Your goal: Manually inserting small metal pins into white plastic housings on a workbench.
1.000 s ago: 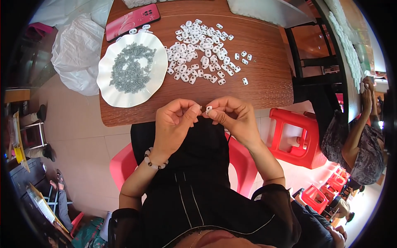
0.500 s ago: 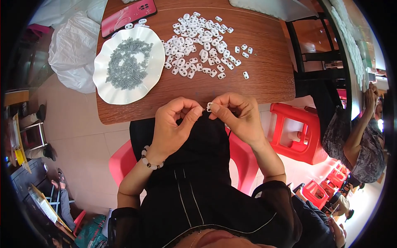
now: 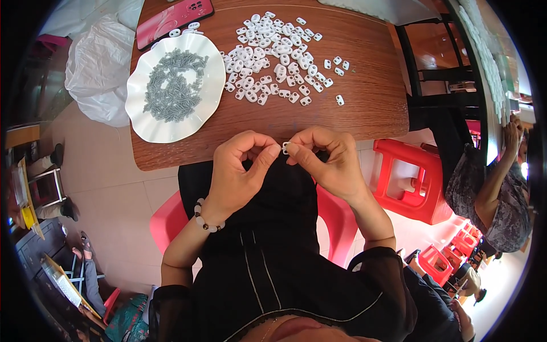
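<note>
Just past the table's near edge, my two hands meet fingertip to fingertip. My right hand (image 3: pixel 327 162) is closed, pinching a small white plastic cord-lock piece (image 3: pixel 285 147) between thumb and forefinger. Thumb and forefinger of my left hand (image 3: pixel 242 168) are pressed together right against that piece; whatever they grip is too small and hidden to make out. Beyond the hands, a loose heap of white two-hole cord-lock pieces (image 3: pixel 280 60) lies on the table. To its left, a white wavy-rimmed plate (image 3: pixel 139 125) holds many small grey coil springs (image 3: pixel 174 94).
A pink phone (image 3: pixel 168 25) lies at the far left of the brown wooden table (image 3: pixel 364 74). A white plastic bag (image 3: pixel 97 74) hangs beside the table's left edge. Red stools (image 3: pixel 413 182) stand to the right, and another person (image 3: pixel 487 194) sits at far right.
The small gap between my hands has closed: the white piece in my right hand has shifted slightly left and now touches my left fingertips. The tiny thing at the left fingertips is now hidden.
</note>
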